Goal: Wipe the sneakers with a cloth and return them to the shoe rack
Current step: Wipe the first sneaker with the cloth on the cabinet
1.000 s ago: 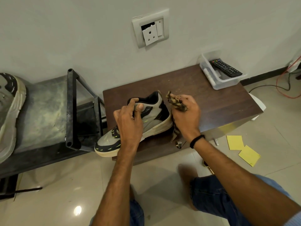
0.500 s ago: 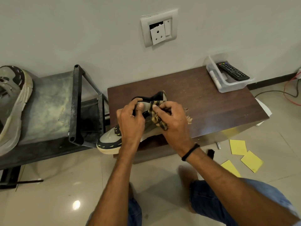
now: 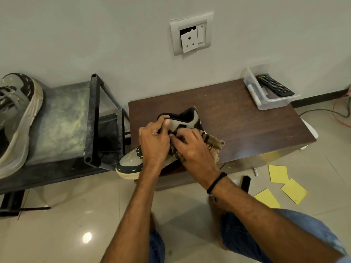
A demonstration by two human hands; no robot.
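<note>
Brown surface (image 3: 247,120), shoe rack (image 3: 62,120) leftward. Pinches sneaker (image 3: 131,160) collar in left hand (image 3: 153,143), toe pointing rackward; clutches cloth (image 3: 214,144) against its flank in right hand (image 3: 193,149).

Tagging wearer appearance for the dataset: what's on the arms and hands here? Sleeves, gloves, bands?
Left hand and right hand are bare: no gloves, no rings that I can see. No sleeve covers either forearm in view. A thin black band circles the right wrist; no watch.
</note>
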